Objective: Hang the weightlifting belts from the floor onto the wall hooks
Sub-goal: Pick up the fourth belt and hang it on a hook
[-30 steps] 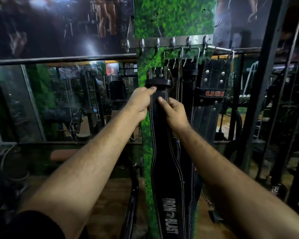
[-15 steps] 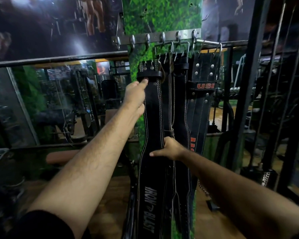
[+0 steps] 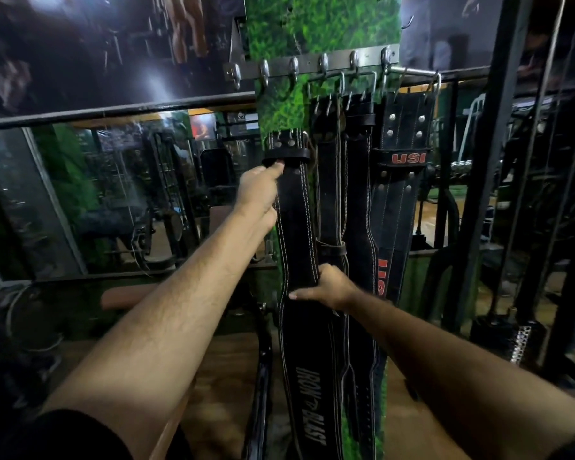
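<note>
Lower now, right hand [image 3: 329,287] grips belt [image 3: 296,227] mid-length; left hand [image 3: 259,187] pinches its top. Next: lift buckle onto hook [image 3: 264,73].

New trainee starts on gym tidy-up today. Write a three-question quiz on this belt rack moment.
1. True or false: the IRON BLAST belt already hangs from a hook on the hook rail.
2. Which hand grips that belt lower down? A) left hand B) right hand
3. Fill in: the red lettering on the rightmost hanging belt reads ___.

Key: 1 false, its top sits below the hooks, held up by the left hand; 2 B, the right hand; 3 USI.
</note>
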A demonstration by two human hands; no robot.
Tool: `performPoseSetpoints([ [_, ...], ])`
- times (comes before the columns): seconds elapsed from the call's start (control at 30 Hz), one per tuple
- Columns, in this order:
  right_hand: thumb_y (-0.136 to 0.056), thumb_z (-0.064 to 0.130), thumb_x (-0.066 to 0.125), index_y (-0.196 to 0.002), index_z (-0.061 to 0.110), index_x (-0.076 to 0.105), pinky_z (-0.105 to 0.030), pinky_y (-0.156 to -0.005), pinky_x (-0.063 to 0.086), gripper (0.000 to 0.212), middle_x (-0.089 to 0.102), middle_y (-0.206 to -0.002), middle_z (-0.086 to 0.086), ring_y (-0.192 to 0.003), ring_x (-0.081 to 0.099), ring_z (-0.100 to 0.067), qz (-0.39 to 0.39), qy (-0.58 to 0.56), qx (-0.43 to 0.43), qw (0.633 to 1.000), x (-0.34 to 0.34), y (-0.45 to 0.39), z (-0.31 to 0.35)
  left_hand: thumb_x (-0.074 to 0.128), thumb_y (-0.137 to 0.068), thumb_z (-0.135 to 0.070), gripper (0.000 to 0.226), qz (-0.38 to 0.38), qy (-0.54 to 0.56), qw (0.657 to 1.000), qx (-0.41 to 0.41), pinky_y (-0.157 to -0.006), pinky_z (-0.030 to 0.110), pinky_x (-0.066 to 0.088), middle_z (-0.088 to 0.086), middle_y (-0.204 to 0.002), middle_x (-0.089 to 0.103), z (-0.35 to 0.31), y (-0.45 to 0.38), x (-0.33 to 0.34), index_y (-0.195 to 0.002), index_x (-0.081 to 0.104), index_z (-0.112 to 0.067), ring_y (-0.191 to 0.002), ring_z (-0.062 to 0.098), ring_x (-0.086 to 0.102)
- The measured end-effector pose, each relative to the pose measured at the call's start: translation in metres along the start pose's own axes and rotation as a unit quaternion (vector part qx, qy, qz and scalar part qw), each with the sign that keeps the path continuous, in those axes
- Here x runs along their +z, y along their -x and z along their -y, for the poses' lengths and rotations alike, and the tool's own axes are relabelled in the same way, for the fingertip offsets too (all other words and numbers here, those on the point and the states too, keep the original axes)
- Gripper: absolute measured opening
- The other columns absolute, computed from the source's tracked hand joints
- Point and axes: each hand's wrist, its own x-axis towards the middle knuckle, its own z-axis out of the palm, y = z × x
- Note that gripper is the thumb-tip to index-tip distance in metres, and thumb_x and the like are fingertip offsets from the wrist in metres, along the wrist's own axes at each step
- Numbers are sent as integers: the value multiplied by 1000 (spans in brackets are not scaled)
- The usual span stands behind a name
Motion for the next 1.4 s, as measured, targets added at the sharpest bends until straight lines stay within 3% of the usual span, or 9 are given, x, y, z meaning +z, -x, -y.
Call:
performPoseSetpoints([
  [0.1,-75,53,83,-120,16,64,-37,-93,58,61,69,-119,1,-102,67,-14,71,111,22,991,4,1,-13,65,-93,-11,11,-24,23,999,14,-110,52,45,14,-99,71,0,-8,-20,-82,65,-13,-109,34,67],
  [0.27,-96,38,67,-75,17,58,-25,-53,44,31,53,-64,4,-57,51,-14,-67,-209,-95,971,-8,0,41,56,-98,-4,15,0,15,999,30,-88,42,55,11,-93,72,4,-11,-40,-96,67,-13,-86,25,69],
  [0.47,-100,42,60,-98,14,65,-22,-49,48,28,65,-79,6,-58,59,-6,-177,-350,-129,911,-21,-17,109,50,-100,-3,18,48,14,998,26,-75,50,62,19,-97,73,16,0,-47,-100,64,-14,-86,33,74],
  [0.53,-97,47,62,-97,15,69,-25,-55,51,32,68,-84,5,-64,63,-8,-190,-357,-131,905,-28,-25,125,50,-99,-3,18,66,2,998,25,-86,55,60,18,-102,74,17,3,-51,-102,64,-14,-95,35,73],
  [0.7,-92,35,73,-87,11,73,-27,-57,52,24,72,-76,-3,-64,67,-17,-191,-306,-140,922,-35,-40,142,50,-99,1,24,140,-77,986,37,-81,30,57,6,-100,74,26,6,-67,-109,63,-17,-90,15,73],
  [0.87,-92,24,73,-88,3,70,-34,-62,57,22,74,-83,-16,-69,69,-19,-213,-248,-187,926,-30,-45,137,66,-70,-28,25,81,-245,961,94,-84,43,59,6,-95,74,22,-8,-91,-94,64,-24,-88,25,71],
  [1.07,-96,8,67,-103,19,64,-38,-71,63,13,76,-94,-4,-83,74,-18,-169,-262,-232,921,-33,-49,135,65,-88,-43,35,112,-124,985,41,-97,54,56,10,-98,77,6,-20,-77,-100,71,-11,-98,30,73],
  [1.2,-99,12,63,-110,5,66,-30,-76,60,13,73,-96,-6,-84,71,-13,-198,-227,-258,918,-49,-55,139,62,-84,-54,56,73,-116,987,78,-88,67,54,29,-103,72,2,-26,-53,-96,64,1,-91,38,72],
  [1.4,-98,21,65,-90,-4,66,-30,-59,48,27,64,-75,-8,-66,58,-17,-271,-235,-253,899,-86,-66,153,56,-96,-33,26,96,-99,983,122,-95,64,53,23,-105,75,-18,-42,-20,-88,75,-17,-103,41,71],
])
